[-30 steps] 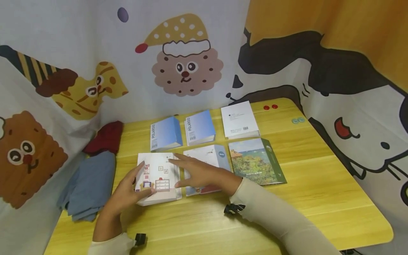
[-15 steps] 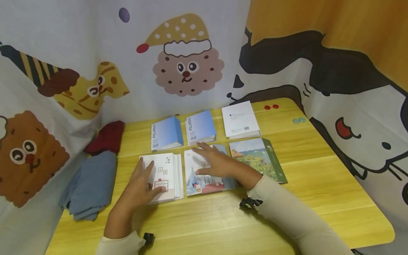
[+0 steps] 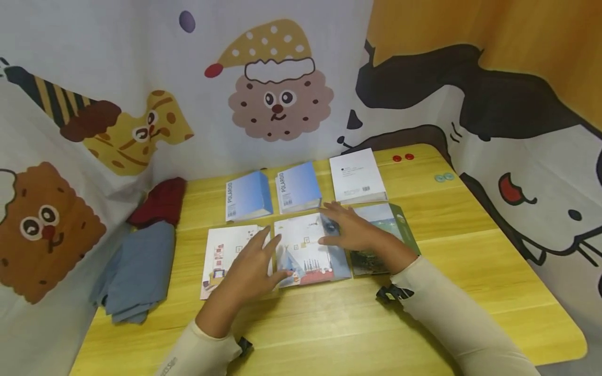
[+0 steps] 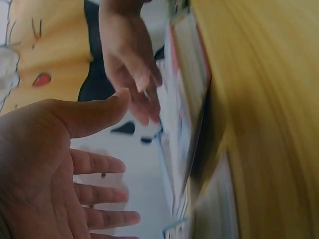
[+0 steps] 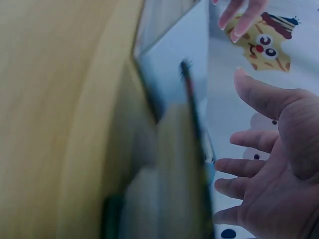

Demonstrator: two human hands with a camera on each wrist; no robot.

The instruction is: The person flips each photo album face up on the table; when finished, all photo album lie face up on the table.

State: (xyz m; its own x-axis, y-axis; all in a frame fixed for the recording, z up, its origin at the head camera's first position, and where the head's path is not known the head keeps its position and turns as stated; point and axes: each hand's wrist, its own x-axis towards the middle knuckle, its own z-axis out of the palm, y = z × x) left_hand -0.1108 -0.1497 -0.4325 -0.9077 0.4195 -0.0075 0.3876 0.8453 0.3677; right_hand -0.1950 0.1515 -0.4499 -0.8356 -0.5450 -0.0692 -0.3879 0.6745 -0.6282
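My left hand hovers with spread fingers over the right part of a white photo album with a furniture drawing. Just right of its fingertips lies a second album with a tent drawing and a blue-grey spine. My right hand, fingers extended, is above the gap between that album and a landscape-cover photo album, partly covering both. In the left wrist view the left palm holds nothing. The right wrist view likewise has the right palm bare, beside blurred album edges.
Behind stand two blue POLAROID albums and a white album lying in a back row. Folded blue cloth and dark red cloth lie left. Red buttons and pale green buttons sit at the table's far right.
Both hands have moved right, the left from the furniture-drawing album's left side, the right past the tent-drawing album. The furniture-drawing album was between both hands earlier; now neither holds it.
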